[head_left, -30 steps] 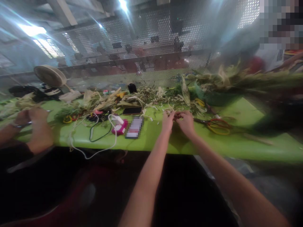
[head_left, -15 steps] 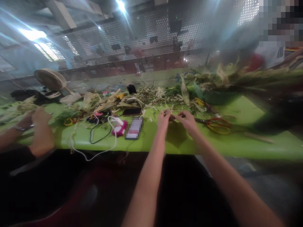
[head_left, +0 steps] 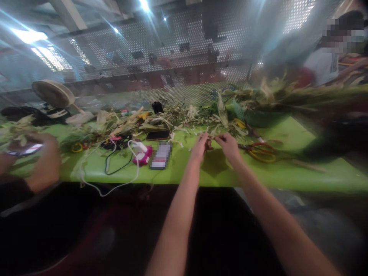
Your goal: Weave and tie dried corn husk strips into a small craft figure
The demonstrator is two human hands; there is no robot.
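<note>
Over the green table (head_left: 184,172), my left hand (head_left: 202,145) has its fingers pressed together around something small that I cannot make out. Close beside it on the right, my right hand (head_left: 226,143) is pinched, and its fingertips meet a thin pale piece between the two hands. Scissors with red and yellow handles (head_left: 261,152) lie just right of my right hand. Dried husks and leaf scraps (head_left: 195,113) are spread behind both hands. To the left of my left hand are a phone with a lit screen (head_left: 161,155) and a dark phone (head_left: 158,135).
A magenta power socket (head_left: 143,155) with a white cable (head_left: 110,192) lies left of the phones. Another person's hands (head_left: 47,153) hold a phone at the far left. A green basin (head_left: 253,115) bears husks at the right. A stick (head_left: 307,165) lies near the right front edge.
The view has shifted slightly, so table items appear further left. My left fingers look more upright, and both hands stay close together. The other person's hands have moved, and a phone shows in them.
</note>
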